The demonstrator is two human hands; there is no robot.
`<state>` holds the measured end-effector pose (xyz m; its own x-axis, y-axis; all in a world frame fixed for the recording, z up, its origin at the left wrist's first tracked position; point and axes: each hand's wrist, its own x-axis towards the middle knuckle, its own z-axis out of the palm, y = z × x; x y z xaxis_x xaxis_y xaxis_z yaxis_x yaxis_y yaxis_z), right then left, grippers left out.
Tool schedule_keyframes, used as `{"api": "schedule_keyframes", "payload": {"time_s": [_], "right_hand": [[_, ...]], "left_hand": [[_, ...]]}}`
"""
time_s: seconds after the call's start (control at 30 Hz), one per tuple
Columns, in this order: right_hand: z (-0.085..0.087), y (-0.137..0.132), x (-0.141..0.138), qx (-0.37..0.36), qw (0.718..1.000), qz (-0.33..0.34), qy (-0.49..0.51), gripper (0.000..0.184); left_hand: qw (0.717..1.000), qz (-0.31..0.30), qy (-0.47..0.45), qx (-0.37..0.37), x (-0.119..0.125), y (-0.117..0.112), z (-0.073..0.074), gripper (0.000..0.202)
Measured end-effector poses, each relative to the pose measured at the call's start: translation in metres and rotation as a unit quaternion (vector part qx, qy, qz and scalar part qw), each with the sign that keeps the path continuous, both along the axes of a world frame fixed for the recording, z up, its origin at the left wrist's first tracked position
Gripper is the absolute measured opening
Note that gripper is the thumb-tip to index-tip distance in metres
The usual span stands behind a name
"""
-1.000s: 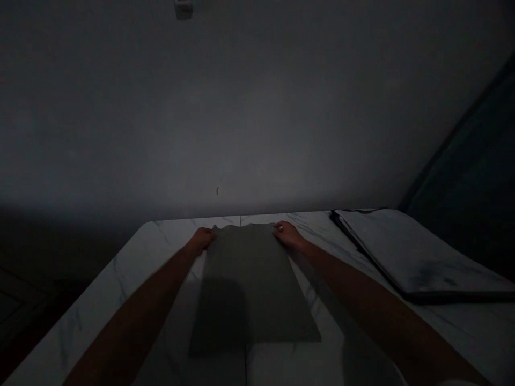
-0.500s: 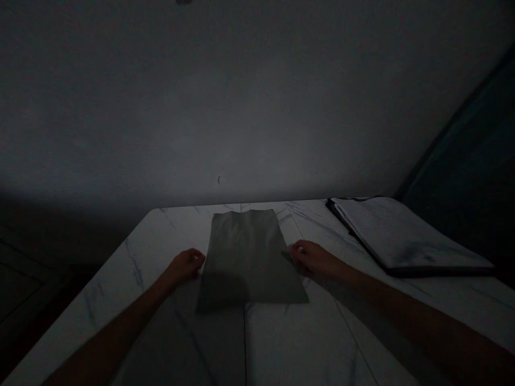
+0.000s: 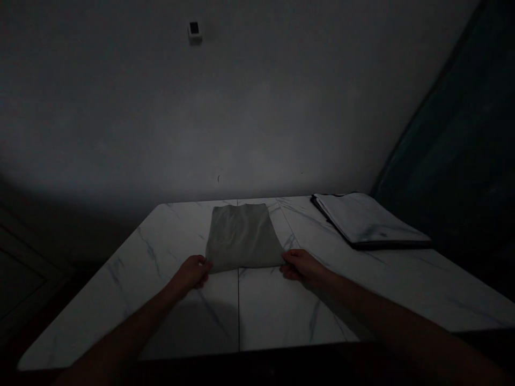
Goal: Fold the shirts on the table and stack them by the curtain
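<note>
A grey-green piece of cloth (image 3: 243,236) lies spread on the white marble-patterned table, its far edge slightly wavy. My left hand (image 3: 193,271) pinches its near left corner between thumb and fingers. At the near right corner, my right hand (image 3: 300,264) grips the fabric in the same way. The near edge runs between both hands, a little slack toward the left. Dim light hides the finer detail of the cloth and fingers.
The marble-patterned table (image 3: 277,316) has a dark seam down its middle. A folded white cloth-like item with black edging (image 3: 366,220) lies at the back right. Behind stands a grey wall (image 3: 257,118) with a small white box (image 3: 195,33); a dark teal drape (image 3: 454,155) hangs at right.
My hands have moved from the cloth's sides to its near corners and hold them. The cloth's near edge now lies farther from me. The view has tilted and drawn back, showing the table's front edge.
</note>
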<state>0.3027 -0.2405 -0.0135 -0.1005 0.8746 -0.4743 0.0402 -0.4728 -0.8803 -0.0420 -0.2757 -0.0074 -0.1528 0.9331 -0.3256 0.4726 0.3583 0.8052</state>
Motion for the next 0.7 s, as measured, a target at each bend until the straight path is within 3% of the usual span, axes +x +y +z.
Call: {"api": "schedule_keyframes", "payload": {"time_s": [0.17, 0.27, 0.4, 0.53, 0.6, 0.63, 0.7], "right_hand": [[0.004, -0.004, -0.004, 0.008, 1.000, -0.019, 0.003, 0.019], [0.002, -0.008, 0.002, 0.057, 0.998, -0.009, -0.027, 0.027], [-0.010, -0.023, 0.031, 0.145, 0.974, 0.091, -0.148, 0.029], [-0.007, -0.026, 0.058, 0.211, 0.920, 0.195, -0.268, 0.017], [0.006, -0.014, 0.055, 0.239, 0.899, 0.180, -0.320, 0.012], [0.014, -0.006, 0.048, 0.232, 0.902, 0.159, -0.328, 0.017], [0.028, 0.013, 0.026, 0.172, 0.936, 0.114, -0.286, 0.037]], "left_hand": [[1.000, -0.012, 0.028, -0.002, -0.004, -0.007, 0.002, 0.048], [0.998, -0.036, 0.051, -0.014, -0.002, -0.018, 0.008, 0.041], [0.986, -0.089, 0.143, 0.002, -0.007, -0.043, 0.012, 0.029], [0.960, -0.130, 0.240, 0.067, -0.024, -0.051, 0.015, 0.020], [0.977, -0.074, 0.186, 0.079, -0.025, -0.038, 0.022, 0.023], [0.989, -0.019, 0.125, 0.073, -0.023, -0.029, 0.026, 0.027], [0.996, 0.080, -0.032, 0.037, -0.012, -0.010, 0.035, 0.036]]}}
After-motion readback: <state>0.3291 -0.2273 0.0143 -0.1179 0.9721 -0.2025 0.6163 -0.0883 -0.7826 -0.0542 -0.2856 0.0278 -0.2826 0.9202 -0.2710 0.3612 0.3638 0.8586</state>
